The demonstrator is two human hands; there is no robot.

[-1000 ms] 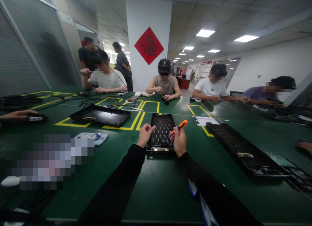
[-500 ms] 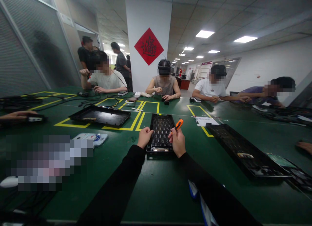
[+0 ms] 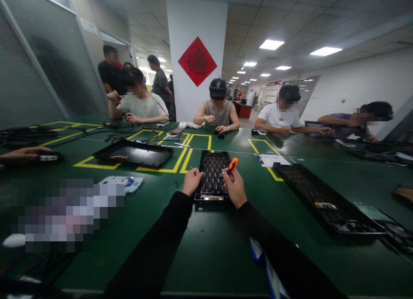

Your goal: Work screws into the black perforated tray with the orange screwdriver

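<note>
Brace case with left hand, closed on its left side; guide tool, gripped in right hand, squarely and gently, without scraping case interior.

your casing on table, centre of frame. your left hand at its left rim; your right hand at its right, screwdriver in grasp, over casing. shallow tray left of centre, farther back. long tray at right of frame, paper sheet by its far end. co-worker behind table, upper middle; pillar behind co-worker.
</note>
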